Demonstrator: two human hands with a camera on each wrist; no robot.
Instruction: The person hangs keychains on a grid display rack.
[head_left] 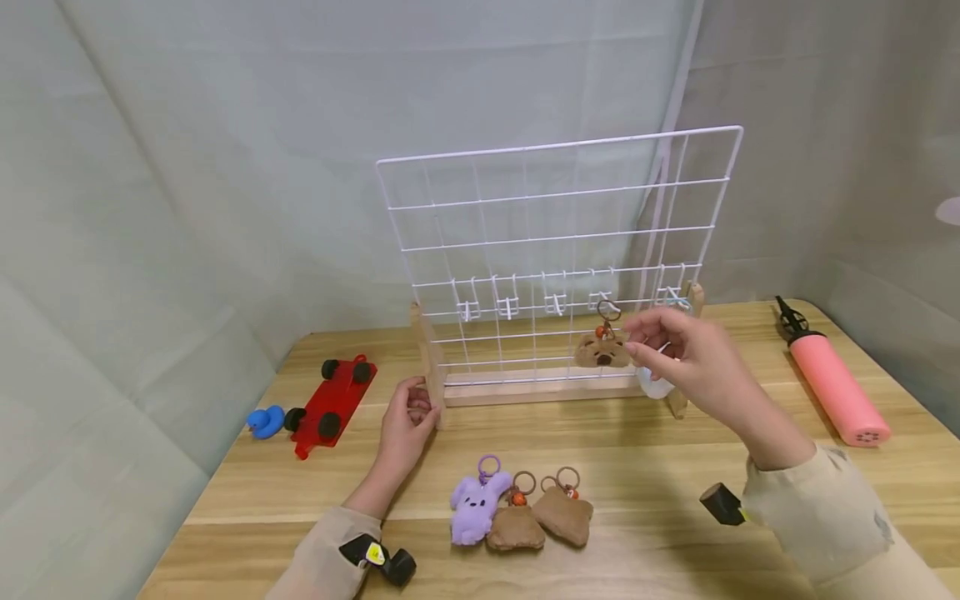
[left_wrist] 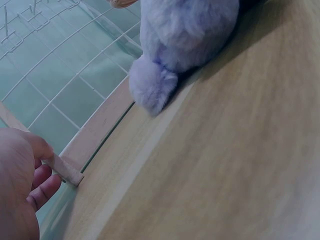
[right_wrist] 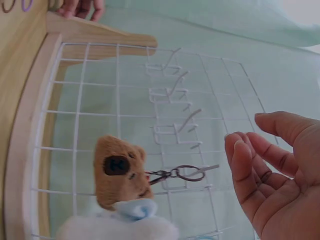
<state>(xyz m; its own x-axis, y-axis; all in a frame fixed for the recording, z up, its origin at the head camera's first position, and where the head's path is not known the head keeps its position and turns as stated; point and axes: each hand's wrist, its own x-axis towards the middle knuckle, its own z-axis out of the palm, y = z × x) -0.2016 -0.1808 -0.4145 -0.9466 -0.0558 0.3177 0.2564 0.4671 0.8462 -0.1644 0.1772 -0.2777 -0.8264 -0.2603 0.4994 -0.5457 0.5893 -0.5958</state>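
Observation:
A brown bear plush keychain (head_left: 600, 350) hangs by its ring from a hook on the white wire grid rack (head_left: 558, 148). My right hand (head_left: 678, 354) is beside it, fingers loosely bent; in the right wrist view a gap separates the fingertips from the ring (right_wrist: 190, 173). Beyond the bear hangs a white plush keychain (right_wrist: 120, 227) with a light blue bow, partly behind my right hand in the head view. At the rack's left end, my left hand (head_left: 405, 423) grips the wooden side post (head_left: 429, 354); the left wrist view has the thumb and fingers around its foot.
In front of the rack lie a purple plush keychain (head_left: 474, 510) and two brown plush keychains, one (head_left: 516, 527) next to the other (head_left: 564, 515). Left are a red toy car (head_left: 337, 400) and a blue rubber duck (head_left: 266, 422). A pink hand pump (head_left: 836, 387) lies right.

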